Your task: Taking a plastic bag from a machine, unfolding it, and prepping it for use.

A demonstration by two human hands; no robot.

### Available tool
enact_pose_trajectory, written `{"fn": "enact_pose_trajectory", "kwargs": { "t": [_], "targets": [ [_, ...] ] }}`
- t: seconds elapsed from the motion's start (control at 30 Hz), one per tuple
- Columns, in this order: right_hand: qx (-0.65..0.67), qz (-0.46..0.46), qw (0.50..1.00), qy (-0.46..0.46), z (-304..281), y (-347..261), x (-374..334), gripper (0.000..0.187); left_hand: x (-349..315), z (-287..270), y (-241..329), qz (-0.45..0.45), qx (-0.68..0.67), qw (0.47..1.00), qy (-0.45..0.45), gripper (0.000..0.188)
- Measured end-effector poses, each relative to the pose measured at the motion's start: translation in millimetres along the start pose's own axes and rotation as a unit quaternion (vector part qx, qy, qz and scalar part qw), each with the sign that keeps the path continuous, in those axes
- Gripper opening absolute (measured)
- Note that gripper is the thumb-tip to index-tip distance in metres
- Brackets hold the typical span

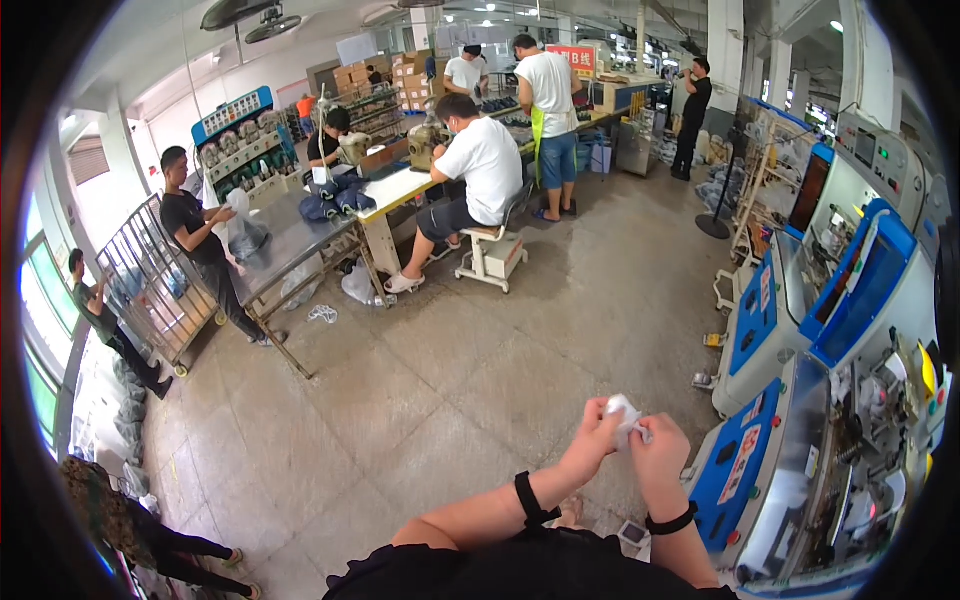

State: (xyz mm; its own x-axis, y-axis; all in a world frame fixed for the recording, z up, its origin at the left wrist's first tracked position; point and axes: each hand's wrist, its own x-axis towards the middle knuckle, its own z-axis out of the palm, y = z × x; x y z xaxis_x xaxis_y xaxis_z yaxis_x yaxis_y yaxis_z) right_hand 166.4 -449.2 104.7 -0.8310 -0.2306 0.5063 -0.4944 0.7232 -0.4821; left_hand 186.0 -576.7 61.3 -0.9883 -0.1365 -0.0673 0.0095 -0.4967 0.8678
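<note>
In front of me, above the floor, a small crumpled white thing is held between both hands; it looks soft, like thin cloth or plastic, but I cannot tell its kind. My left hand is closed on its left side. On its right side, the fingers of my right hand pinch its lower edge. Both wrists wear black bands. The hands cover part of the white thing.
Blue-and-white machines line my right side. Ahead, a person in a white shirt sits at a long worktable. Several others stand around. At left are a metal-barred cart and another table. A black stand is farther right.
</note>
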Motion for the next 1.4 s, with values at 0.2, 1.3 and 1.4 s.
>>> {"fn": "enact_pose_trajectory", "kwargs": {
  "t": [0.2, 1.3, 1.4],
  "targets": [
    [0.437, 0.101, 0.862, -0.237, 3.9, 44.7, 58.8, 0.027, 98.1, 13.7, 39.9, -0.008, -0.098, 0.993, 0.067, 0.022],
    [-0.062, 0.23, 0.947, 0.213, -27.8, 318.6, 303.9, 0.027, 515.7, 287.7, -89.6, -0.45, 0.021, 0.843, -0.293, 0.019],
    [-0.035, 0.329, 0.917, 0.221, -28.3, 335.9, 310.0, 0.031, 531.7, 308.0, -107.8, -0.469, 0.064, 0.817, -0.329, 0.02]
  ]
}}
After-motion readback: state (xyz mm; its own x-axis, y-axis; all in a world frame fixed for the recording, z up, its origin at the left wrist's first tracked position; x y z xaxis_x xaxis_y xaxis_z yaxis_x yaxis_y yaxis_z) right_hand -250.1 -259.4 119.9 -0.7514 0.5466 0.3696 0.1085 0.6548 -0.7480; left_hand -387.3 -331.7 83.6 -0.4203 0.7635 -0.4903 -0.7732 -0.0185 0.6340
